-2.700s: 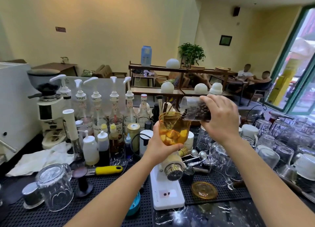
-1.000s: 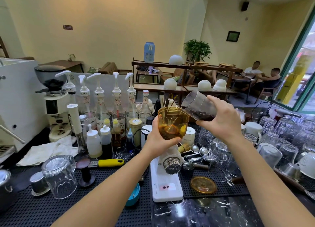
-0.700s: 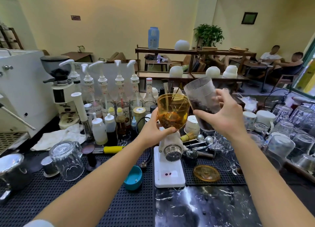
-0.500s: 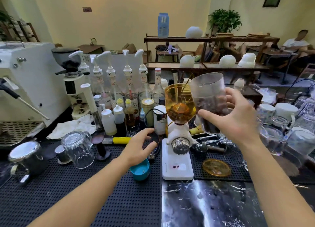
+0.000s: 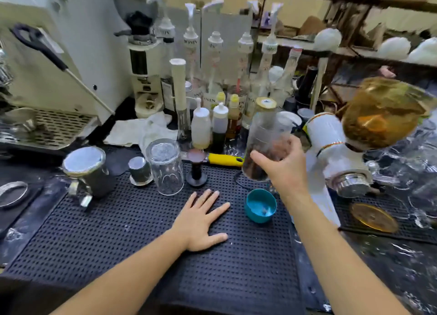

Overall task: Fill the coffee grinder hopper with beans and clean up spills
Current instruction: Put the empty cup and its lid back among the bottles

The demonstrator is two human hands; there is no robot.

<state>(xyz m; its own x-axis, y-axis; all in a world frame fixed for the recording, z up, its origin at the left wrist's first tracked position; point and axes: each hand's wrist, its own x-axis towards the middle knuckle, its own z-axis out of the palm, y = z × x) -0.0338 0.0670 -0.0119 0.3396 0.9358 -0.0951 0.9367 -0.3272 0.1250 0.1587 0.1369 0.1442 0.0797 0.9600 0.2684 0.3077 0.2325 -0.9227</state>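
On the dark studded bar mat (image 5: 132, 239) that covers the near part of the surface, the left hand (image 5: 201, 220) lies flat with its fingers spread, palm down and holding nothing, most likely bracing the body or feeling for stray beans, though none can be made out on the mat in this blurred view. The right hand (image 5: 281, 170) is wrapped around the lower part of a clear plastic container (image 5: 266, 146), held upright above the mat so the dark coffee beans (image 5: 256, 167) pooled in its bottom cannot tip out. Just below it and to the right of the left hand sits a teal cap (image 5: 260, 206), open side up, probably the container's lid set within easy reach for closing. The white coffee grinder (image 5: 331, 154) stands at the right, its amber hopper (image 5: 385, 112) on top with the mouth uncovered; how full it is cannot be told. An amber lid (image 5: 373, 217) lies flat on the mat near the grinder's base, likely left off for pouring. Judging by the upright container, capping looks like the next step.
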